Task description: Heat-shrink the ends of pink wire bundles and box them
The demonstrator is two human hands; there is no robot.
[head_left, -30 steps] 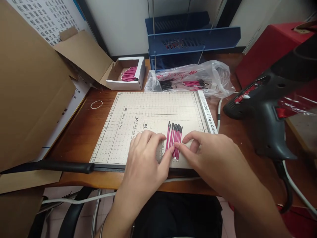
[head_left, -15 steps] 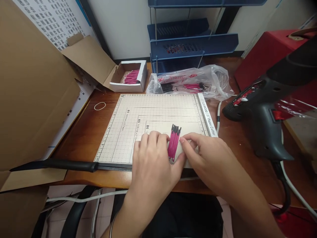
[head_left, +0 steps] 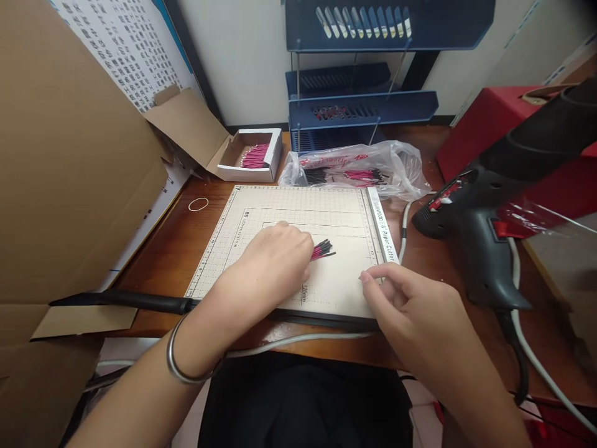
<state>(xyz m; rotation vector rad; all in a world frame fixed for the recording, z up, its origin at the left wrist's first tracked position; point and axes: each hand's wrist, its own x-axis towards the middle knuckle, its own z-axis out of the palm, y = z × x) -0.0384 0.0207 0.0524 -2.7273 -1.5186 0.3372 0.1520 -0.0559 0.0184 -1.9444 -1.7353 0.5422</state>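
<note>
My left hand (head_left: pixel 275 258) is closed round a bundle of pink wires (head_left: pixel 321 250) above the middle of the paper cutter board (head_left: pixel 340 286). Only the black-tipped ends stick out at its right side; the rest is hidden by the fingers. Over the board's right edge is my right hand (head_left: pixel 410 298), its thumb and index fingertips close together in a pinch. Nothing shows between those fingertips.
Behind the board are a white box (head_left: pixel 277 149) of pink wires, a plastic bag (head_left: pixel 401 168) with more bundles and a blue rack (head_left: pixel 364 106). A black heat gun (head_left: pixel 494 249) is at right, a rubber band (head_left: pixel 198 204) at left.
My left hand has turned and moved up and left, taking the wire bundle, which now points sideways. My right hand has come away from the bundle to the right. The view has shifted slightly.
</note>
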